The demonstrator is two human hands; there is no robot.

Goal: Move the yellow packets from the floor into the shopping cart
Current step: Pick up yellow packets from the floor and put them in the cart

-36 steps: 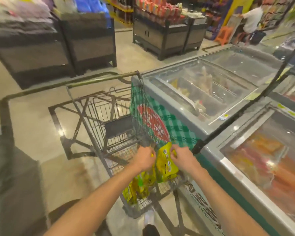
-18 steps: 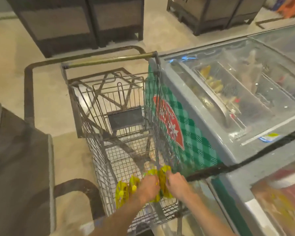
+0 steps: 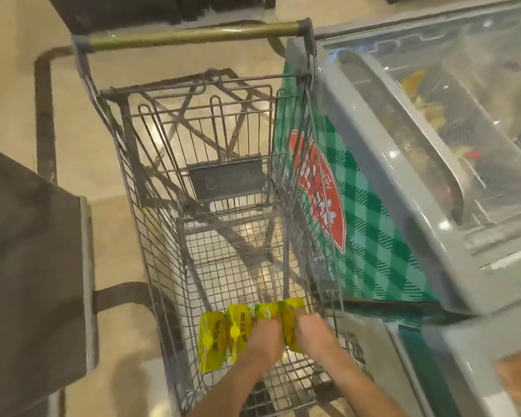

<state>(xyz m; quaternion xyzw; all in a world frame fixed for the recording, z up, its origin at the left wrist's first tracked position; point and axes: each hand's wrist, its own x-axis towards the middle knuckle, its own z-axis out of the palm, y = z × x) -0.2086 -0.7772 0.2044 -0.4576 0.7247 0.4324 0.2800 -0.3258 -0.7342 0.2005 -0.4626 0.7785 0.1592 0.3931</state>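
A grey wire shopping cart (image 3: pixel 151 242) with a brass-coloured handle stands in front of me. Several yellow packets (image 3: pixel 220 335) sit upright in a row low in its near end. My left hand (image 3: pixel 263 341) and my right hand (image 3: pixel 312 332) are both down inside the basket, closed on the right-hand packets of the row. The two left packets stand free against the cart's left wall. The lower parts of the held packets are hidden behind my hands.
A chest freezer (image 3: pixel 403 188) with a green checked side and a glass lid stands tight against the cart's right side. A dark bin (image 3: pixel 33 266) stands to the left. Beige floor (image 3: pixel 12 85) lies beyond the cart, with dark display bases at the top.
My head has tilted down and closer to the cart. Both hands have lowered the yellow packets from rim height to the bottom of the basket.
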